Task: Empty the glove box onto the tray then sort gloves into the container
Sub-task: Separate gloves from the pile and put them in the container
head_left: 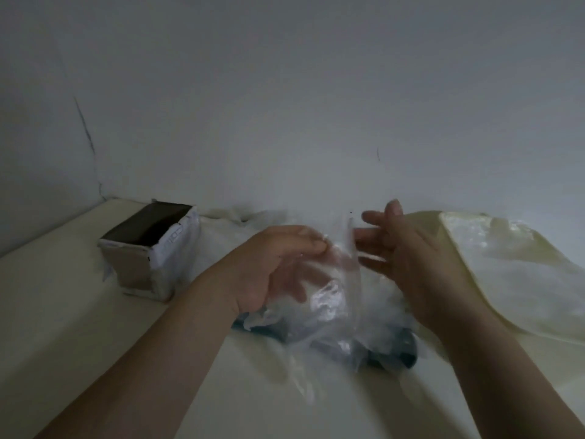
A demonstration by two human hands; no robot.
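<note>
My left hand (269,264) pinches a clear plastic glove (329,289) and holds it up above the table. My right hand (411,258) is just right of it, fingers spread and straight, touching the glove's upper edge. Below the hands lies a heap of clear plastic gloves (332,353) over a dark tray (399,353), mostly hidden. An open cardboard box (152,251) with a dark inside stands at the left. A cream-coloured container (493,264) holding clear gloves sits at the right.
The cream table top (79,312) runs to a white wall behind. More crumpled clear plastic (240,217) lies at the back, between the box and the hands.
</note>
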